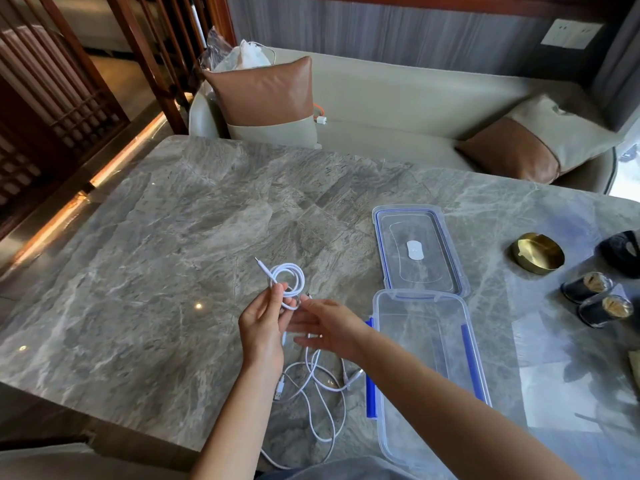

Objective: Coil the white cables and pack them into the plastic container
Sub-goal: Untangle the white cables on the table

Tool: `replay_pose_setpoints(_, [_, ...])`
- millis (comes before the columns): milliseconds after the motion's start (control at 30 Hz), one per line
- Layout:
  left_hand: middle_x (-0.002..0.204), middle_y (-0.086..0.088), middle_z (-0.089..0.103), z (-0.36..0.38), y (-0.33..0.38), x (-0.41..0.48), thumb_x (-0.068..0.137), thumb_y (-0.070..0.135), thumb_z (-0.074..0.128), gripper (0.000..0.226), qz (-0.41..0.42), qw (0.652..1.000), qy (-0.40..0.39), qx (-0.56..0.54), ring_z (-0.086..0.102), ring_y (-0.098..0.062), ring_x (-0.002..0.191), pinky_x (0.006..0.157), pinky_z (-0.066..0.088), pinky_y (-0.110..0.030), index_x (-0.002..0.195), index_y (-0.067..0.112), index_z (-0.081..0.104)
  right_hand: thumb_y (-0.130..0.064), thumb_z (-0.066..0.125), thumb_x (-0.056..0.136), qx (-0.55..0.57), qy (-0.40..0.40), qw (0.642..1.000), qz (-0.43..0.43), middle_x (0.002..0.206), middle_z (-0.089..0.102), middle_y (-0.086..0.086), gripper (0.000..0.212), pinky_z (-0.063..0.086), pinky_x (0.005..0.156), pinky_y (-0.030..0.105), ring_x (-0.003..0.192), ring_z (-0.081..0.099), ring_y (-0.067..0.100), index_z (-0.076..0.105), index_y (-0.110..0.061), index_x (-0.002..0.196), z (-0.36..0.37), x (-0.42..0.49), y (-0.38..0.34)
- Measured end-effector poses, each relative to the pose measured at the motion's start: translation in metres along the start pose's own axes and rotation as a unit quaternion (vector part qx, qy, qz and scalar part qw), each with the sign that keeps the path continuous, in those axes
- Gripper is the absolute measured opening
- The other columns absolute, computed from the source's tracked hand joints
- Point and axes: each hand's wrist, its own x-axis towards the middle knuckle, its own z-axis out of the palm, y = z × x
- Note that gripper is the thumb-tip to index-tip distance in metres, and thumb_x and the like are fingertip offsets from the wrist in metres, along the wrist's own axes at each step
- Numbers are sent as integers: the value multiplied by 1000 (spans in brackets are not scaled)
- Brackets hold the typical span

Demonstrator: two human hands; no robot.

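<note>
Right, the grey table (173, 237) fills nearly everything in front of me, and past its far edge at twelve o'clock runs the pale sofa (398, 109), with a brown-and-cream cushion (263, 91) at eleven and a second cushion (519, 147) lying over at two. Down on the table at four o'clock sits the container (415, 341), clear, open, nothing in it, blue clips (370, 393) hanging off its long sides. Its lid (419, 251) lies flat just beyond it, at twelve o'clock of it, nearly touching. At six o'clock of my hands the loose cables (322, 386) sprawl in white loops to the near edge, just left of the container. My left hand (261, 323) is up in the middle, thumb and fingers pinching the coil (291, 275) above the table. My right hand (329, 327) is flat and wide at its three o'clock, fingers straight and pointing at the coil's lowest loop; whether they touch it I can't tell. Off at three o'clock of the lid is a brass dish (536, 252), with a jar (587, 287) and a second jar (606, 310) at its five. Smallest of all, the plug (261, 266) pokes out of the coil at eleven.
</note>
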Motion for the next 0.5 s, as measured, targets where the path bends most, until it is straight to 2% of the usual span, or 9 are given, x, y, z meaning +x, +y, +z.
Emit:
replay_pose_setpoints(67, [75,0,72,-3,2,0,89,17,57,14,9,1000,-1,16,68,-9,74,67,57,-19,83,10,68,-24,51,95,51,33,997,-51,79,71,-3,17,54,68,21,74,69,5,64,-19,86,0,1,-2])
replay_pose_setpoints(133, [75,4,74,-5,2,-1,89,16,56,14,15,999,-8,38,68,-4,73,63,56,-18,85,10,68,-19,54,93,47,64,993,-90,75,70,-4,14,54,65,17,69,67,2,63,-18,82,0,2,-5])
replay_pose_setpoints(267, [68,10,73,-7,0,-3,89,13,56,11,10,997,-19,78,65,2,65,62,56,-17,87,10,67,-16,52,94,-15,109,981,-158,68,68,-10,15,49,68,18,66,64,-2,67,-17,90,-3,4,-8])
replay_pose_setpoints(367, [65,10,72,-11,-2,-2,89,13,56,12,-14,994,-47,102,65,1,62,62,55,-16,85,10,67,-15,53,94,-65,116,973,-191,80,67,0,19,46,70,21,75,59,8,68,-13,104,-4,2,-13])
replay_pose_setpoints(433, [63,8,72,-15,-2,-1,89,14,56,14,-33,991,-71,113,65,0,61,61,55,-15,83,10,67,-15,54,93,-125,107,965,-205,86,65,6,21,45,66,19,79,55,13,68,-8,109,-8,0,-16])
replay_pose_setpoints(500, [63,6,71,-22,0,3,88,15,56,15,-48,987,-90,125,65,-1,60,60,55,-15,80,10,68,-11,57,92,-187,99,956,-203,81,64,5,22,43,58,12,74,54,12,67,-2,109,-12,-2,-19])
